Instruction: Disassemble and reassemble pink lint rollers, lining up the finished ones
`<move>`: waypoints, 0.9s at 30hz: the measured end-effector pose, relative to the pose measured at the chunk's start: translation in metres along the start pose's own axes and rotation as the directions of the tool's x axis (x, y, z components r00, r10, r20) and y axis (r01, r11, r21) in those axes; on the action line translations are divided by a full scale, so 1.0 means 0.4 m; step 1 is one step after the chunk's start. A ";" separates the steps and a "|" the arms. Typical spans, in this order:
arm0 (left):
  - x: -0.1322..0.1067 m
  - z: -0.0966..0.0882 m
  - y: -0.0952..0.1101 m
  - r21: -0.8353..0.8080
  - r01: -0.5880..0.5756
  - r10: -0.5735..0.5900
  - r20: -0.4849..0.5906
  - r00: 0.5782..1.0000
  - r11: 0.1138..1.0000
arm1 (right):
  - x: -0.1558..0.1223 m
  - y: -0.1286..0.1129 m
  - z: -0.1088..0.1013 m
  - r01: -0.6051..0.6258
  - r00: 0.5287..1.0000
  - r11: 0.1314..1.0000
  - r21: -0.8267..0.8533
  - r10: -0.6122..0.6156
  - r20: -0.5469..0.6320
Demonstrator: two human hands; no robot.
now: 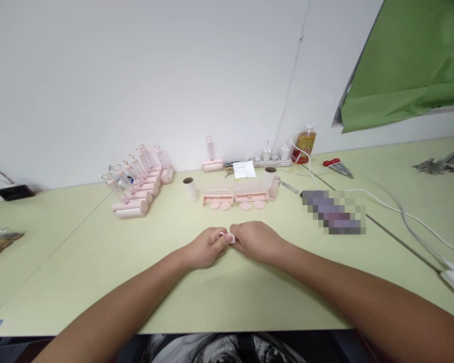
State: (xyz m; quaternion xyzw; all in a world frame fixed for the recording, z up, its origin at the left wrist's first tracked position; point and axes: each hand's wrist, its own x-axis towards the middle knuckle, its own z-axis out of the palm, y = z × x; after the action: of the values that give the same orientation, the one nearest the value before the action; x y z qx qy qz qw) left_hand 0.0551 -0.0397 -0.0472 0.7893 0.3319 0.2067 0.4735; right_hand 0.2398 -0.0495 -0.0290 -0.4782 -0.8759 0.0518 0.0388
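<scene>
Low over the middle of the table, my left hand and my right hand meet. Both are closed round a small pale pink plastic part, mostly hidden by the fingers. Beyond them lie two open pink lint roller casings with clear covers, and several flat pink round caps in front. A white paper roll stands upright to their left, while a second roll and a clear pink tube stand to the right.
Several assembled pink lint rollers are lined up at the left, with another by the wall. At the back are a power strip and a drink bottle. Red-handled pliers and white cables lie right.
</scene>
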 end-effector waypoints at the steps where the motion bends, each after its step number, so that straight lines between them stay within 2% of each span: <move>1: -0.001 -0.001 0.001 0.007 -0.017 0.017 0.000 1.000 1.000 | -0.001 0.000 0.001 0.001 1.000 1.000 0.013 -0.001 0.005; 6: -0.001 -0.010 0.006 0.142 -0.106 0.103 0.028 0.994 0.984 | -0.009 -0.002 0.012 -0.038 0.999 0.991 0.132 0.033 0.038; 11: 0.004 -0.026 0.012 0.231 -0.048 0.041 0.034 0.999 0.972 | -0.006 0.006 0.021 -0.037 0.999 0.956 0.289 0.030 0.027; 14: 0.011 -0.042 0.002 0.293 -0.006 0.015 -0.029 0.999 0.956 | -0.002 0.020 0.018 -0.047 0.999 0.912 0.408 0.046 0.012; 17: 0.017 -0.067 -0.020 0.302 0.050 -0.003 -0.155 0.988 0.952 | 0.002 0.039 0.010 -0.098 0.994 0.869 0.486 0.110 0.004; 19: 0.019 -0.087 -0.032 0.285 0.089 -0.023 -0.225 0.974 0.954 | 0.006 0.052 0.006 -0.145 0.986 0.862 0.487 0.167 -0.003; 21: 0.017 -0.105 -0.036 0.302 0.132 -0.058 -0.243 0.968 0.944 | 0.010 0.063 0.007 -0.171 0.979 0.871 0.461 0.204 -0.022; 27: -0.005 -0.127 -0.022 0.491 0.227 -0.151 -0.189 0.970 0.841 | 0.019 0.077 0.023 -0.106 0.983 0.928 0.357 0.152 -0.105</move>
State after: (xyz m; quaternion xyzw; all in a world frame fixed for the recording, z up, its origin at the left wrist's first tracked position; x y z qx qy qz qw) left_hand 0.0183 -0.0070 -0.0313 0.8327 0.4838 0.1196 0.2412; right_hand 0.2605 -0.0272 -0.0421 -0.5226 -0.8148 0.1776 0.1772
